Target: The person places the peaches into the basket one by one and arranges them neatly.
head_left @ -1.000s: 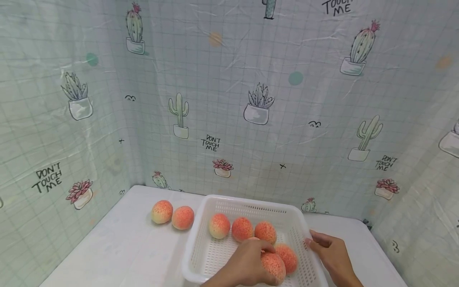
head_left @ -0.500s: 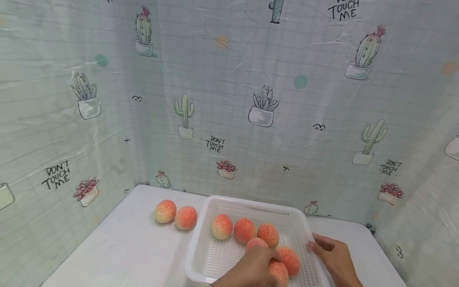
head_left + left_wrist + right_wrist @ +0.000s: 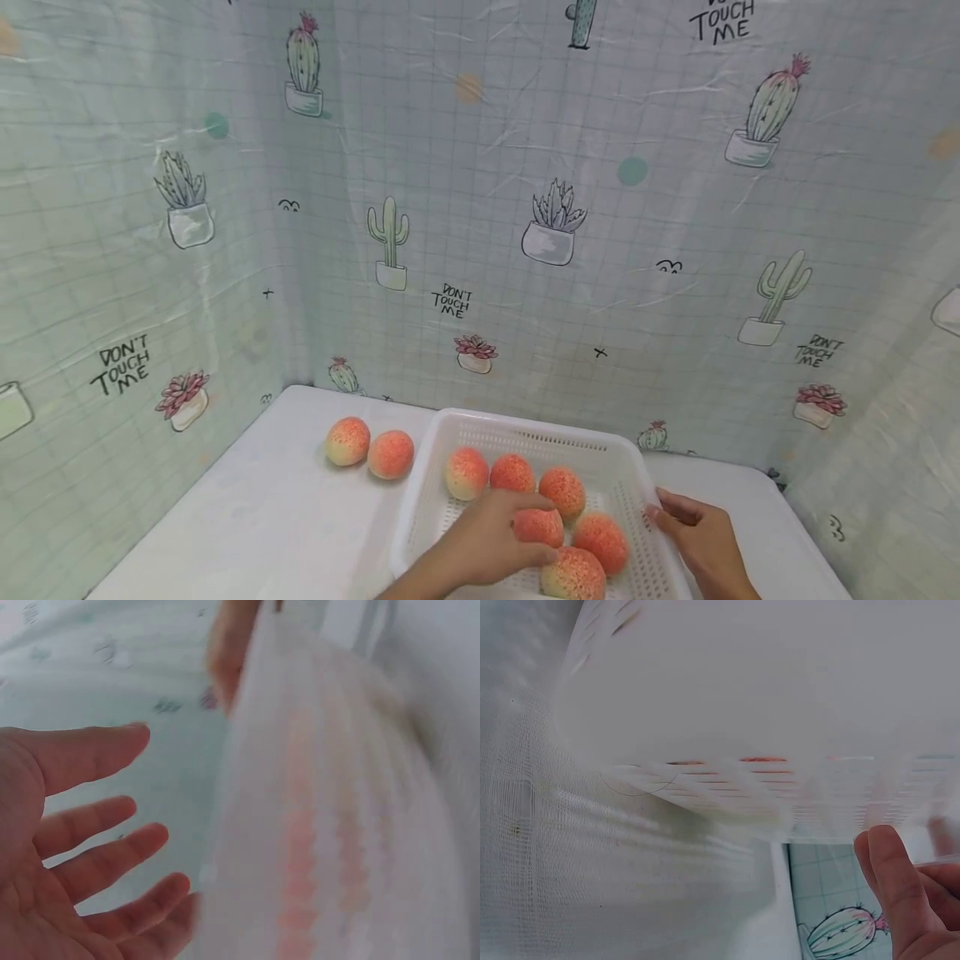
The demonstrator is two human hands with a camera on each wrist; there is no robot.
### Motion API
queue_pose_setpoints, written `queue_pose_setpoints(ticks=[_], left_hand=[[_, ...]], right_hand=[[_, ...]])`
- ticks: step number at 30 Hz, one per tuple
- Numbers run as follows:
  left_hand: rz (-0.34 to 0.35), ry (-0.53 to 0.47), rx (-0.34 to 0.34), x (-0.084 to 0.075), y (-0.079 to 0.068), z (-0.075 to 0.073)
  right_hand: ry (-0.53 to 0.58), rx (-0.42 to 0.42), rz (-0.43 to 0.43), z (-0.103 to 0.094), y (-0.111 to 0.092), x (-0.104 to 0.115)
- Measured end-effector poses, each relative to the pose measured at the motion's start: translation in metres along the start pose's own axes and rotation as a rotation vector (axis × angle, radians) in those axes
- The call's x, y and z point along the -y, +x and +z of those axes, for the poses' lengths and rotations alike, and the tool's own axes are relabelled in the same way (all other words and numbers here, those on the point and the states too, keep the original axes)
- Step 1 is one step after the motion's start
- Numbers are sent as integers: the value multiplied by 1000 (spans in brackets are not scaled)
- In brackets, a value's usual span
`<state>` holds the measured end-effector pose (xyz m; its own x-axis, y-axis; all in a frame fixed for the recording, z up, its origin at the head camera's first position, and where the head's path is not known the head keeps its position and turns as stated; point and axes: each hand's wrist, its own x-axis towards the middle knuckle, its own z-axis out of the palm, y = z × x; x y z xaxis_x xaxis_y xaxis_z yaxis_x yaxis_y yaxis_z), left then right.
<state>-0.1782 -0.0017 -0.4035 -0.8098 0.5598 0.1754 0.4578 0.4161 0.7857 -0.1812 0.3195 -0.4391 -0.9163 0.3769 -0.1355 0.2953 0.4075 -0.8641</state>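
Note:
Several red-and-yellow peaches (image 3: 600,542) lie in a white plastic basket (image 3: 408,500) with slotted walls. My left hand (image 3: 480,537) reaches over the basket's near left part, thumb and fingers spread on either side of one peach (image 3: 542,530). The left wrist view shows the same left hand (image 3: 97,855) with parted, relaxed fingers beside the basket's outer wall (image 3: 247,847). A speckled peach (image 3: 574,575) lies just below its thumb. My right hand (image 3: 701,533) grips the basket's right rim; in the right wrist view its fingertips (image 3: 881,838) meet the wall.
Two more peaches, a yellowish one (image 3: 347,441) and a redder one (image 3: 391,454), sit on the white table (image 3: 300,517) left of the basket. A cactus-print sheet (image 3: 480,208) stands behind the table and along its sides.
My left hand has let go of the near speckled peach and shifted left to the peach beside it. The right hand stays on the rim. The head view has turned slightly left.

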Motion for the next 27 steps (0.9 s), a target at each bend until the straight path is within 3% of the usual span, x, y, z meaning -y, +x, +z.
queue_pose_setpoints(ticks=[4, 8, 12, 15, 18, 22, 27], left_hand=[[-50, -89, -98, 8, -17, -43], [-141, -87, -196, 25, -30, -85], [-219, -29, -305, 58, -41, -121], [-266, 42, -338, 88, -46, -144], [-338, 115, -346, 118, -45, -158], [-420, 157, -342, 147, -39, -163], [-425, 183, -331, 176, -26, -165]], right_hand=[[-23, 5, 10, 1, -1, 2], [-36, -4, 18, 1, -2, 3], [-42, 0, 20, 2, -2, 4], [-43, 1, 24, 3, -1, 3], [-33, 2, 31, 3, -1, 0], [-29, 3, 32, 3, -2, -1], [-40, -2, 29, 4, -4, 1]])
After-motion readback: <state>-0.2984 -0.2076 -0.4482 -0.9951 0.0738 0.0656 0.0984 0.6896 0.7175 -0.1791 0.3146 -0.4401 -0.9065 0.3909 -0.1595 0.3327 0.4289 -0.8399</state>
